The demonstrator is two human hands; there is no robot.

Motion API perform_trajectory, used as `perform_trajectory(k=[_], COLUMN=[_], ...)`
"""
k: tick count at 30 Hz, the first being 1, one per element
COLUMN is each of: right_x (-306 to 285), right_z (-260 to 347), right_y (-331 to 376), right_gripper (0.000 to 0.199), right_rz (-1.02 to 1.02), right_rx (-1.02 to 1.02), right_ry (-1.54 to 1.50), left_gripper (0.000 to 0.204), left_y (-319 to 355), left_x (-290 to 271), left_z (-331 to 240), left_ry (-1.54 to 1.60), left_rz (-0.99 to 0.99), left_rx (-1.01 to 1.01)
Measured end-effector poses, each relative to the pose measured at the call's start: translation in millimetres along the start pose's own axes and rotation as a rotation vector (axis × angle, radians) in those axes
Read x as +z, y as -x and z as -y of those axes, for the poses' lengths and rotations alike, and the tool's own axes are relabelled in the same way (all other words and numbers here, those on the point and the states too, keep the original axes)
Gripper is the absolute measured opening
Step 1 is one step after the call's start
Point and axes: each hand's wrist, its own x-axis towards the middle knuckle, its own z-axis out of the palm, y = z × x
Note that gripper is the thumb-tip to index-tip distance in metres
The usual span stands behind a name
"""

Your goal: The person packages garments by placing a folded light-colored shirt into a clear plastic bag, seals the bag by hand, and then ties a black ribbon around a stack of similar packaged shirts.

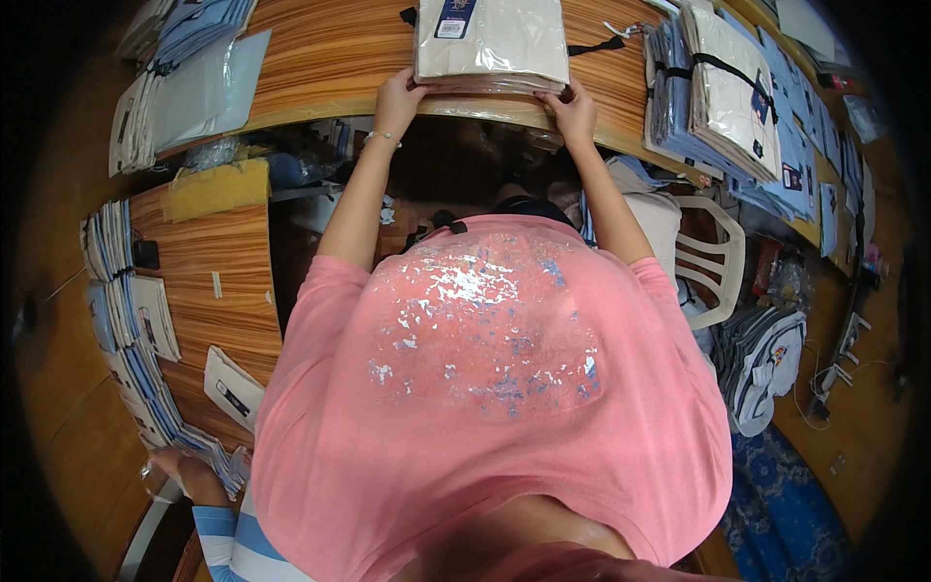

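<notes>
A stack of folded cream garments in clear plastic packs (495, 48) lies at the near edge of the wood-grain table (330, 48). My left hand (399, 102) grips its near left corner, and my right hand (574, 113) has hold of the near right corner. The top pack carries a dark blue tag (456, 17). Out from under the stack, on its right, runs a black strap (596, 46); a short black end also shows at the left. The undersides of the packs and some fingertips are hidden.
Strapped bundles of cream and blue packs (737, 107) stand at the table's right, with more packs (136, 126) at the left. A lower side table (223, 281) holds a row of packs, and a co-worker's hand (175, 464) touches them. A white plastic chair (713, 257) is on my right.
</notes>
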Motion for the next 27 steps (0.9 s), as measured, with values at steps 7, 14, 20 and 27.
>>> perform_trajectory(k=[7, 14, 20, 27], right_x=[0, -8, -26, -39], right_z=[-18, -9, -9, -32], right_y=[-7, -1, -13, -100], right_gripper=[0.045, 0.041, 0.035, 0.03], right_rz=[0.055, 0.068, -0.082, -0.175], right_rx=[-0.103, -0.088, -0.134, -0.325], right_ry=[-0.418, -0.546, -0.368, 0.362], left_gripper=[0.057, 0.08, 0.071, 0.048], left_y=[1, 3, -3, -102], left_x=[3, 4, -10, -28], left_z=[-35, -18, -26, 9], left_ry=[-0.235, 0.117, 0.099, -0.167], left_rz=[0.163, 0.2, 0.182, 0.134], left_rx=[-0.174, -0.022, -0.097, 0.103])
